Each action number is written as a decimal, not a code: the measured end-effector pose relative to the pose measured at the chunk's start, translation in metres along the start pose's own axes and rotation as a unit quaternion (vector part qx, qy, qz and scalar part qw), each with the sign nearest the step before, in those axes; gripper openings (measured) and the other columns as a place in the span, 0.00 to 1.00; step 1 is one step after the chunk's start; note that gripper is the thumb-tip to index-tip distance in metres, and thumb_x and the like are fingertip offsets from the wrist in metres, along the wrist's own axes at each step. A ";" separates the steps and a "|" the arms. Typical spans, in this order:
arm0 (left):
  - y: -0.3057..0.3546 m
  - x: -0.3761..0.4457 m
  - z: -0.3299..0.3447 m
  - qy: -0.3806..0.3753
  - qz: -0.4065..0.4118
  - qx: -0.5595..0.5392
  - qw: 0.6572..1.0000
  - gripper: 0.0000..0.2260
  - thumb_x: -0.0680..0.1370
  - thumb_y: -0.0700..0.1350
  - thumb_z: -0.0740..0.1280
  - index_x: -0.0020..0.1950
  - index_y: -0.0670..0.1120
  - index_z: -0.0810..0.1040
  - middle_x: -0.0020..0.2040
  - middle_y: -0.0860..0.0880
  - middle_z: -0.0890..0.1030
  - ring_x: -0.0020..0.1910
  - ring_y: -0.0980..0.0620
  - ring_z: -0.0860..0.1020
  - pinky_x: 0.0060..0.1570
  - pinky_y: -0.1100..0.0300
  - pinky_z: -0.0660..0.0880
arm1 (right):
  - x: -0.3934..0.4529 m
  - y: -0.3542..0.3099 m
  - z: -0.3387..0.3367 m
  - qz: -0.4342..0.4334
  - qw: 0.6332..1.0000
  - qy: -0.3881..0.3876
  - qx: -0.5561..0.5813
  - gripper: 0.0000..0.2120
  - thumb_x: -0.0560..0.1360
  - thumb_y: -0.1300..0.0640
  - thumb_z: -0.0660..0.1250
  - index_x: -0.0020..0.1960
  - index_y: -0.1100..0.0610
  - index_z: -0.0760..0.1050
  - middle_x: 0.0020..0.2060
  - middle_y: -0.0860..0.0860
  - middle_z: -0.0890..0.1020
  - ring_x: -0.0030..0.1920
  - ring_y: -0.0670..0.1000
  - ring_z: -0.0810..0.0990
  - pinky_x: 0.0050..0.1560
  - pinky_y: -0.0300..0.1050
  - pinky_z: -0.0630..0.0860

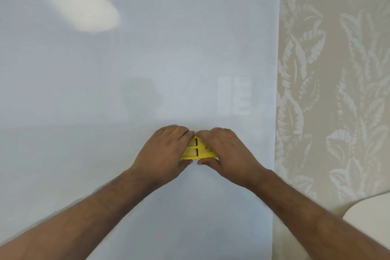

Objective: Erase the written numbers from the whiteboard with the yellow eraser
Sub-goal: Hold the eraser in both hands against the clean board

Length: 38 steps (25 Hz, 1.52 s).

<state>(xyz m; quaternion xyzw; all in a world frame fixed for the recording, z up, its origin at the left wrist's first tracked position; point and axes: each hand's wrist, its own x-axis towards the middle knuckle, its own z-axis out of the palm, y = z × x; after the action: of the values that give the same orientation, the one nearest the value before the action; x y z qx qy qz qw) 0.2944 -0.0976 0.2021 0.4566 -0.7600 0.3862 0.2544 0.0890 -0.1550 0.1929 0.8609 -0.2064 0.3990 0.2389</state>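
Note:
The whiteboard (135, 69) fills most of the head view, glossy and white, with no writing visible on it. A yellow eraser (199, 150) with two short black marks is pressed flat against the board a little below its middle. My left hand (163, 152) grips the eraser's left end, fingers over the top and thumb underneath. On the eraser's right end my right hand (226, 154) holds the same way. The fingertips of both hands almost meet above the eraser. Most of the eraser is covered by my hands.
The whiteboard's right edge (277, 91) runs down the view. Beyond it is beige wallpaper (333, 82) with a pale leaf pattern. A cream rounded object (371, 215) shows at the lower right. A bright light reflection (80, 8) lies on the board's upper left.

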 end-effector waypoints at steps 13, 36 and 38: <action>0.137 0.076 0.072 -0.038 0.049 -0.266 0.962 0.28 0.78 0.51 0.69 0.76 0.47 0.67 0.71 0.50 0.74 0.69 0.47 0.70 0.67 0.53 0.67 | -0.144 0.057 -0.114 0.227 0.962 -0.098 -0.114 0.31 0.72 0.46 0.73 0.70 0.56 0.69 0.61 0.51 0.78 0.59 0.54 0.74 0.59 0.49 0.70; 0.434 0.017 0.174 -0.394 0.317 -0.483 0.714 0.25 0.76 0.51 0.72 0.71 0.49 0.72 0.67 0.49 0.77 0.66 0.48 0.74 0.66 0.52 0.69 | -0.416 -0.045 -0.200 0.634 0.714 -0.289 -0.075 0.28 0.69 0.40 0.70 0.66 0.47 0.71 0.52 0.45 0.75 0.53 0.48 0.74 0.53 0.47 0.74; 0.433 0.014 0.175 -0.399 0.313 -0.468 0.723 0.33 0.77 0.53 0.71 0.79 0.50 0.63 0.77 0.50 0.69 0.74 0.50 0.67 0.73 0.54 0.63 | -0.417 -0.041 -0.200 0.637 0.711 -0.291 -0.065 0.28 0.68 0.38 0.70 0.64 0.47 0.72 0.50 0.44 0.75 0.51 0.47 0.74 0.51 0.46 0.74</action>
<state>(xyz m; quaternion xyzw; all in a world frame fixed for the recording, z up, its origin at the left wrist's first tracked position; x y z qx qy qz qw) -0.1033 -0.1246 -0.0417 0.1272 -0.9752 -0.1789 -0.0265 -0.2551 0.0619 -0.0318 0.5813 -0.7905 0.1716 -0.0881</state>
